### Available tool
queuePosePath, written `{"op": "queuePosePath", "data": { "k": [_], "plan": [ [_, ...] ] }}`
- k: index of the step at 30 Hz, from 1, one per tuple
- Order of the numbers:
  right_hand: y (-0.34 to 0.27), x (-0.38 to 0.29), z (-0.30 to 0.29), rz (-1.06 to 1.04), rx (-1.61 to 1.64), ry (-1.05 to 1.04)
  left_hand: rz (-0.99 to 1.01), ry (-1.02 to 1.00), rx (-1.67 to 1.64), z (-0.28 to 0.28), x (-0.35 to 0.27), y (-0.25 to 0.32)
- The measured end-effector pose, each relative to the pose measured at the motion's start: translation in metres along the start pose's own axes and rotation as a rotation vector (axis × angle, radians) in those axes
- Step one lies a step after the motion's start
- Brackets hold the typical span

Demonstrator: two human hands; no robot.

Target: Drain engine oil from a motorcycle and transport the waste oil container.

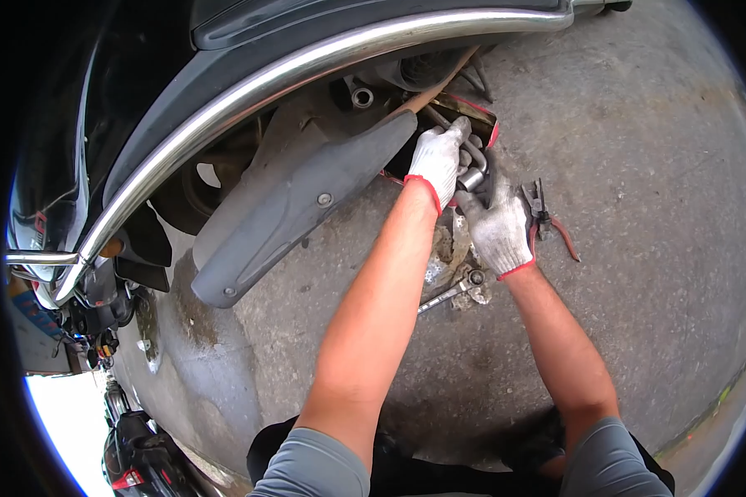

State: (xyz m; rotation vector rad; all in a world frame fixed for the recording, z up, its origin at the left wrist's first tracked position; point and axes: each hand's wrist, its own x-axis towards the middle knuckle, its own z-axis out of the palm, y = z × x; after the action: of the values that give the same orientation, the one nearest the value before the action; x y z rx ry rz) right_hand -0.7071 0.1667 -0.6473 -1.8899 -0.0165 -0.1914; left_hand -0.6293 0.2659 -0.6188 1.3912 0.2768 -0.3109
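My left hand (438,155), in a white knit glove with a red cuff, is closed on the bar of an L-shaped socket wrench (472,179). The bar bends near my fingers and ends in a shiny metal socket. Beside that end is my right hand (497,223), in a similar, dirtier glove. Its thumb lies just below the socket and its fingers stretch past it; whether they grip it I cannot tell. Both hands are over an open container (486,118) with a red edge, its contents mostly hidden. Pliers with red handles (542,217) lie right of my right hand.
A motor scooter's exhaust with a grey heat shield (304,199) stretches along the left, under a chrome guard bar (348,50). On the concrete floor (646,205) lie a ratchet wrench (451,294) and a dirty rag (441,248). Another motorcycle (143,453) stands at the lower left.
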Motion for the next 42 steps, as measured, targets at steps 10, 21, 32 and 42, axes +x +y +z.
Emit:
{"op": "queuePosePath", "data": {
  "k": [10,21,32,42],
  "plan": [
    [0.027,0.033,-0.01,0.536,0.473,-0.055,-0.03,0.041,-0.076,0.003,0.005,-0.006],
    [0.0,0.019,-0.01,0.205,0.38,-0.011,-0.014,0.104,0.008,-0.002,0.007,-0.006],
    [0.035,0.034,-0.007,0.117,-0.104,0.049,-0.017,0.08,-0.06,-0.005,0.005,-0.011],
    [0.046,0.041,-0.003,0.89,1.59,-0.436,-0.017,0.076,-0.056,-0.001,0.004,-0.007]
  ]
}}
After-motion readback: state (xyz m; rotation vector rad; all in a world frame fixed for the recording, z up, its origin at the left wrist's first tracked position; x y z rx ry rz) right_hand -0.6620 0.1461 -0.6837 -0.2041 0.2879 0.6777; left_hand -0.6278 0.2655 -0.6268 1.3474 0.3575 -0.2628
